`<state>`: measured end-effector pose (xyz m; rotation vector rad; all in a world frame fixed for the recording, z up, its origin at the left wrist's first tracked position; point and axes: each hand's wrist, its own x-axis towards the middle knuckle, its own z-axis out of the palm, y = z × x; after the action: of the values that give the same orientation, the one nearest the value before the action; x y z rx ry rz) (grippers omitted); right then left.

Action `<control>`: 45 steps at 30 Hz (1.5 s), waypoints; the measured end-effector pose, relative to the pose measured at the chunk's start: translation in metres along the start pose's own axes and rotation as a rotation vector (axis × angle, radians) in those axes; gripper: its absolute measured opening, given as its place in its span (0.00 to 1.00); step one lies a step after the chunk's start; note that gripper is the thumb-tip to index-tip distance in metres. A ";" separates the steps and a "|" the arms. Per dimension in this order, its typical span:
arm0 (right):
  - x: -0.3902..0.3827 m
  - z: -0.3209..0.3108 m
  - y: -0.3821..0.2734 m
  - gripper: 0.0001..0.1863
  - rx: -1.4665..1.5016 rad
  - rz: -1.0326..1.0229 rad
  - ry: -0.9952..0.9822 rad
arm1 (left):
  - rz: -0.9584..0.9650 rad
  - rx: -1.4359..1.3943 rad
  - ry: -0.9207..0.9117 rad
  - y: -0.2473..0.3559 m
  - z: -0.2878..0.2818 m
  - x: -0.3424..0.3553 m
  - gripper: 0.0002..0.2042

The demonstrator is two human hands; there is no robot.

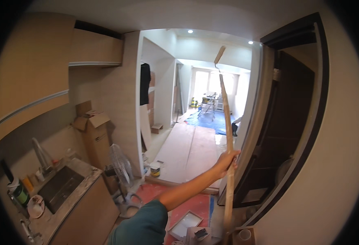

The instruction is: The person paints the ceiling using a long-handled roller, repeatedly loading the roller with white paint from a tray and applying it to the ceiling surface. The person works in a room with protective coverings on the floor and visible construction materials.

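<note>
My left hand (228, 161) grips a long wooden pole (226, 114) held upright, with a paint roller (220, 54) on its top end, raised in front of the bright doorway. My left forearm reaches up from the lower edge in a green sleeve. The pole's lower end runs down to the bottom of the view; my right hand is not in view. Below the pole and forearm, a paint tray (185, 223) with pale paint lies on red floor covering (159, 192), beside a box holding a cup (244, 235).
A sink counter (71, 192), cabinets (32, 69), cardboard box (95, 143) and fan (120, 163) stand left. Pale boards (175, 151) with a bucket (155, 169) cover the doorway floor. A ladder (207, 105) and partly hidden person (235, 127) are beyond. A dark door (281, 134) is right.
</note>
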<state>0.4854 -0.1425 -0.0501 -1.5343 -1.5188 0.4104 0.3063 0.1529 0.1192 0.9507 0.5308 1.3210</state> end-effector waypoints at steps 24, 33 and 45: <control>-0.283 0.062 -0.027 0.21 -0.293 0.528 -0.544 | -1.374 -0.148 0.667 -0.357 -0.260 -0.363 0.07; -0.318 0.133 -0.177 0.21 -0.550 1.046 -0.626 | -1.438 0.010 0.367 -0.349 -0.365 -0.389 0.18; -0.389 0.293 -0.170 0.20 -0.308 1.098 -0.347 | -1.020 1.224 -0.374 -0.249 -0.570 -0.432 0.17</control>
<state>0.0840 -0.4225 -0.2122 -2.5770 -0.8465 1.1387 -0.0976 -0.0966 -0.4709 1.5212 1.3398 -0.2339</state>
